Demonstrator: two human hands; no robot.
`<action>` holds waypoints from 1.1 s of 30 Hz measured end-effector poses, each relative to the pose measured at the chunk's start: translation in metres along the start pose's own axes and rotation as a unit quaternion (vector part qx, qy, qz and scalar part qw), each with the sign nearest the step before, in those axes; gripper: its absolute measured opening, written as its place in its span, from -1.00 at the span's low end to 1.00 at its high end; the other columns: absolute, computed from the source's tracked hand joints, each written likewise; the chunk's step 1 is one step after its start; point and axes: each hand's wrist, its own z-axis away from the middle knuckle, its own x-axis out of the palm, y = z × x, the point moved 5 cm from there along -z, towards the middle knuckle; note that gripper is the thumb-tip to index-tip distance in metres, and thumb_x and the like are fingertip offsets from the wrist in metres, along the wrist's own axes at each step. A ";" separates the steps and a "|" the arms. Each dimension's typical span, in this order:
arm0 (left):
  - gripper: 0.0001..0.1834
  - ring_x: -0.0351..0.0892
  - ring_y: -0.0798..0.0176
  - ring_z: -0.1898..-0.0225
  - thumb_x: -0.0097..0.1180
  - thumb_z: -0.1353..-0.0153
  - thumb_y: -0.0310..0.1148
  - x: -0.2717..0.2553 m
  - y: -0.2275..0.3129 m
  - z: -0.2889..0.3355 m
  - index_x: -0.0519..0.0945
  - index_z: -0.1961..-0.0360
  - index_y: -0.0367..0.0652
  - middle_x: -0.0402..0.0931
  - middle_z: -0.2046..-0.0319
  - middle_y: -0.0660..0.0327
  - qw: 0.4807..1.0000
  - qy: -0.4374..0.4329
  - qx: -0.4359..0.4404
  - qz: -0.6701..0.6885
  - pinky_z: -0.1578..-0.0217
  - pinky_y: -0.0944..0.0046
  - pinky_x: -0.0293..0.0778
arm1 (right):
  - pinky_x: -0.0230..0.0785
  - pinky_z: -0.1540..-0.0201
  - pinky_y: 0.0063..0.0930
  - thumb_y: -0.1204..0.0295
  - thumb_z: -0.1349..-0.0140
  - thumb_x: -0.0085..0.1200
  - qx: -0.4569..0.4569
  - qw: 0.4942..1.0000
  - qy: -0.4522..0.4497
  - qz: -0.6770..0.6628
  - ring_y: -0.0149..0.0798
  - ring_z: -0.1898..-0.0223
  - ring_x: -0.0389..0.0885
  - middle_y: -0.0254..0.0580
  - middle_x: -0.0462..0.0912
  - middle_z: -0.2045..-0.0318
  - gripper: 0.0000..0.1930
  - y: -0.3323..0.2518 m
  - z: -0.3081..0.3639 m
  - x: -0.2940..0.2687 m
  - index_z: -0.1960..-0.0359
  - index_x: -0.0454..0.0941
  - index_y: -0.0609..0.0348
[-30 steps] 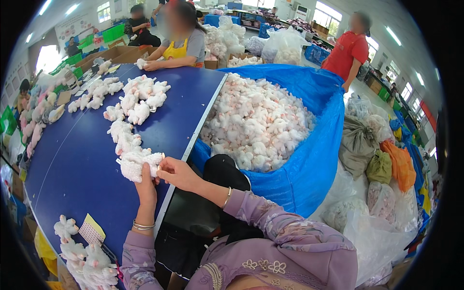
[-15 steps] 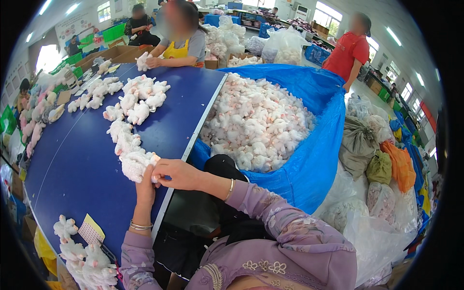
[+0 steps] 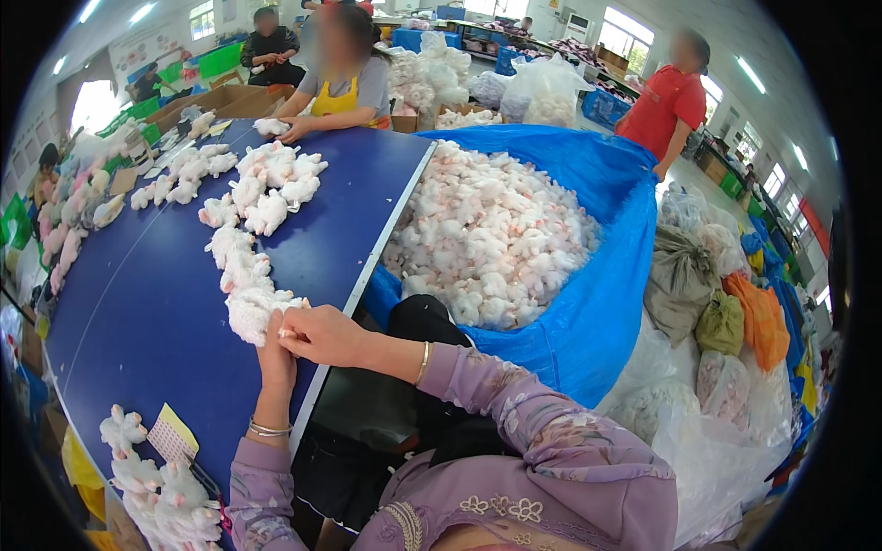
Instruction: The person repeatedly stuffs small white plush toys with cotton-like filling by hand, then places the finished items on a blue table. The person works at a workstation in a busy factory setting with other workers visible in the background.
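Observation:
Above the blue table's right edge, my two hands meet at a small white plush toy (image 3: pixel 250 314). My left hand (image 3: pixel 277 356) is closed around its near side. The fingers of my right hand (image 3: pixel 320 334) pinch together close to my left fingertips. Whatever sits between those fingertips is too small to make out. Just beyond, more white plush toys (image 3: pixel 237 250) lie in a row leading to a heap (image 3: pixel 274 179) farther up the table. Other plush toys (image 3: pixel 175 500) lie beside my left forearm, next to a yellowish printed card (image 3: pixel 173 435).
Right of the table (image 3: pixel 152 312), a big blue sheet-lined container (image 3: pixel 588 321) holds a pile of white plush toys (image 3: pixel 491 230). A person in a yellow apron (image 3: pixel 338 99) works at the far edge. Another in red (image 3: pixel 663 110) stands behind the container. Filled sacks (image 3: pixel 682 280) crowd the right.
My right hand has shifted slightly left, closer to my left fingers. Across the table, the aproned person's hand has lowered a plush toy to the tabletop. The person in red has turned slightly.

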 end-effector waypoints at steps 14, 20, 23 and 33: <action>-0.70 0.37 0.56 0.48 0.08 -0.32 -0.32 0.031 0.014 0.005 0.46 -0.04 -0.15 0.51 0.31 0.36 0.995 -0.049 0.034 -0.085 0.56 0.49 0.24 | 0.32 0.53 -0.39 0.40 -0.10 0.21 0.036 0.999 -0.029 -0.024 -0.23 0.63 0.52 -0.23 0.48 0.67 -0.79 0.000 0.026 -0.032 0.48 0.39 0.14; -0.72 0.35 0.48 0.61 0.14 -0.29 -0.17 -0.005 0.002 0.002 0.55 0.40 -0.17 0.46 0.58 0.31 0.977 -0.009 0.001 -0.214 0.60 0.43 0.22 | 0.37 0.49 -0.42 0.26 -0.09 0.27 0.162 0.987 0.009 0.013 -0.28 0.59 0.56 -0.19 0.55 0.62 -0.70 0.028 0.033 -0.040 0.42 0.42 0.19; -0.70 0.37 0.50 0.58 0.12 -0.31 -0.14 0.011 0.004 0.006 0.57 0.40 -0.17 0.47 0.58 0.34 0.964 -0.046 -0.012 -0.262 0.57 0.46 0.24 | 0.44 0.35 -0.47 0.23 -0.13 0.28 0.270 0.959 0.066 -0.053 -0.43 0.43 0.57 -0.22 0.62 0.45 -0.63 0.060 0.032 -0.055 0.22 0.47 0.25; -0.76 0.33 0.53 0.52 0.08 -0.34 -0.28 0.026 0.001 0.016 0.53 0.42 -0.20 0.43 0.58 0.38 0.958 -0.162 -0.026 -0.235 0.48 0.45 0.26 | 0.46 0.20 -0.46 0.13 -0.10 0.31 0.291 0.932 -0.014 -0.217 -0.34 0.18 0.56 -0.04 0.58 0.16 -0.30 0.092 0.029 -0.024 -0.12 0.36 0.40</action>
